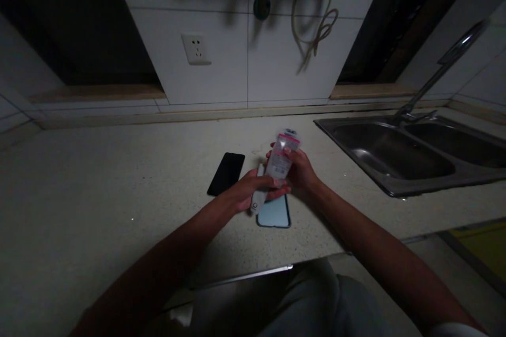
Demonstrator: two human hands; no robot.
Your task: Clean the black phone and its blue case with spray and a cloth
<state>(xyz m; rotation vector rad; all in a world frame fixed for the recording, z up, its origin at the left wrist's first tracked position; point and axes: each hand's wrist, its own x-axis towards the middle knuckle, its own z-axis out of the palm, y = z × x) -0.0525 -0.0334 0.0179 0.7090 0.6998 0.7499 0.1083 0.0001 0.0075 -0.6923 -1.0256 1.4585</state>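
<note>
Both of my hands are over the counter, closed around a small plastic packet [280, 160] with a pink stripe, printed text and a hang tab on top. My left hand [253, 188] grips its lower end, thumb across the front. A narrow white item [258, 201] with a dark mark at its lower end also lies in that hand; its kind is unclear. My right hand [301, 168] holds the packet's right side, thumb on the front. Beneath the hands lies a pale blue phone-shaped thing [274, 214] with a dark rim, partly hidden. Left of them rests a black smartphone [226, 174].
A double steel sink [379, 150] with a tall faucet [429, 81] is set in the counter [118, 184] on the right. The tiled wall behind has a power socket [195, 49], pipe fittings [261, 5] and a hanging beige cord [316, 37].
</note>
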